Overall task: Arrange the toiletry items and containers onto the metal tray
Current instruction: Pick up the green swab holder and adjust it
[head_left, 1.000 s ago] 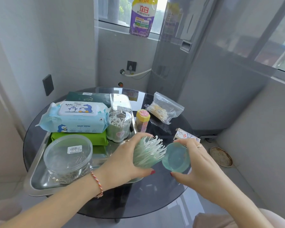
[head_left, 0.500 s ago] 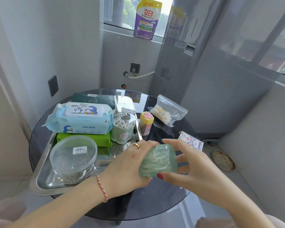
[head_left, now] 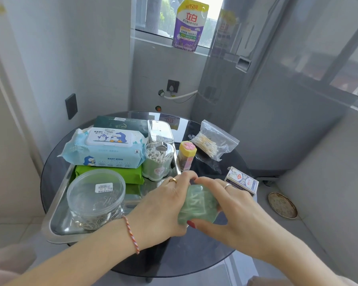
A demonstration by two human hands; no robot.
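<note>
My left hand [head_left: 163, 205] and my right hand [head_left: 234, 205] both grip a small translucent green container [head_left: 198, 205] full of white sticks, held above the table just right of the metal tray [head_left: 56, 230]. Its cap is on. On the tray sit a round clear tub of metal clips [head_left: 95, 197], a blue baby wipes pack [head_left: 105, 149] stacked on a green pack [head_left: 110, 175], a clear cotton swab jar [head_left: 158, 161] and a clear lidded box [head_left: 160, 132].
On the round glass table [head_left: 194, 259], right of the tray, stand a small yellow-capped bottle [head_left: 186, 155], a zip bag of cotton swabs [head_left: 213, 142] and a small printed box [head_left: 242, 180]. A dark green pack [head_left: 116, 122] lies behind the wipes. A detergent pouch [head_left: 189, 25] sits on the sill.
A second ago my right hand held the green cap apart from the open container of sticks. The cap went on, and both hands now press around the closed container.
</note>
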